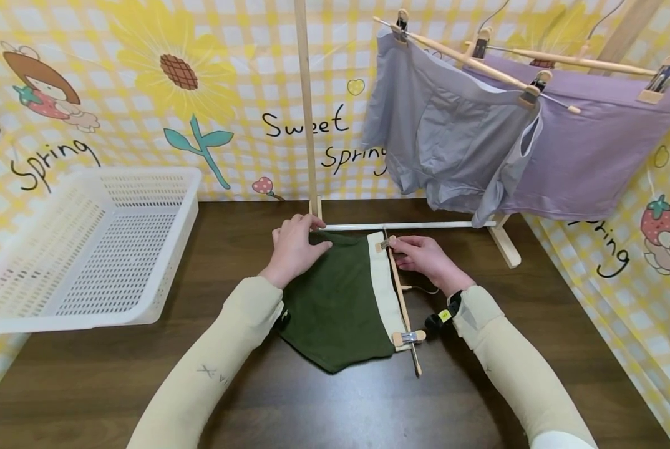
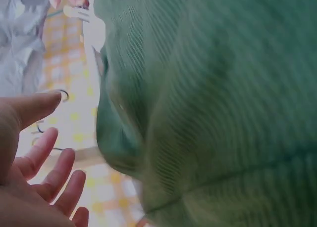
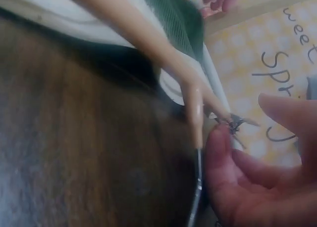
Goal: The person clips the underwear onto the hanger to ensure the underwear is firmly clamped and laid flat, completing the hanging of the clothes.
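Note:
Dark green underpants (image 1: 335, 299) with a white waistband (image 1: 384, 290) lie flat on the table, the waistband toward the right. Along it runs a wooden hanger (image 1: 400, 287) with a clip at each end. The near clip (image 1: 408, 338) sits over the waistband's near corner. At the far corner my right hand (image 1: 427, 259) holds the other clip (image 1: 385, 244) by its outer end; the right wrist view shows a fingertip (image 3: 218, 138) against it. My left hand (image 1: 297, 246) is at the cloth's far left edge, fingers apart and holding nothing in the left wrist view.
A white plastic basket (image 1: 169, 262) stands on the left. At the back is a rack with a white bottom bar (image 1: 402, 226). Grey underpants (image 1: 453, 125) and a lilac garment (image 1: 582, 143) hang on clip hangers at the right. A patterned cloth (image 1: 245, 62) forms the backdrop.

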Demonstrator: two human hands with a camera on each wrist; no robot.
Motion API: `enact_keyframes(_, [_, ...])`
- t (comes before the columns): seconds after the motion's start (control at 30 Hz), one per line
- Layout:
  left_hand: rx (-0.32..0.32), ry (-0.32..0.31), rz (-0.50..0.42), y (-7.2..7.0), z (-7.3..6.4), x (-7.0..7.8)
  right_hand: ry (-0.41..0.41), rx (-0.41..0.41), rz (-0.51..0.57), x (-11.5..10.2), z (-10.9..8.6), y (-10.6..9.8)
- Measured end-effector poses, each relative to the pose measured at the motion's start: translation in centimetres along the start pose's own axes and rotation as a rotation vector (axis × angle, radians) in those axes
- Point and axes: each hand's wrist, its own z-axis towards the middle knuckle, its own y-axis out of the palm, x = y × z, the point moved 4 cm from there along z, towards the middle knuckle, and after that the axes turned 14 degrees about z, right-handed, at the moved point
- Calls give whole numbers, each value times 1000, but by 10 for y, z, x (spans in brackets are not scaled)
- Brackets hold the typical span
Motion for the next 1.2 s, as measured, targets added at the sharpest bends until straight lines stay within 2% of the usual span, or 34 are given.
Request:
enact_keyframes(0.17, [-14, 95, -24, -3, -10, 15, -36, 44, -165, -7, -13, -4])
enact_keyframes(0.37, [-80, 221, -51, 2, -26, 35, -125, 92, -297, -17, -33, -10])
enact_keyframes(0.57, [-159, 340, -87, 8, -54, 56, -176, 65, -387, -19, -58, -16])
enact_keyframes(0.73, [-223, 443, -116, 15, -81, 72, -157, 13, -498, -16, -79, -19])
enact_keyframes(0.87, [-255, 504, -112, 24, -96, 80, -147, -53, -541, -15, -93, -20])
enact_keyframes(0.97, [-289, 529, -115, 32, -105, 85, -122, -104, -555, -12, -102, -21])
enact_keyframes(1.2, [-383, 573, -121, 45, -122, 99, -29, -233, -672, 3, -123, -19])
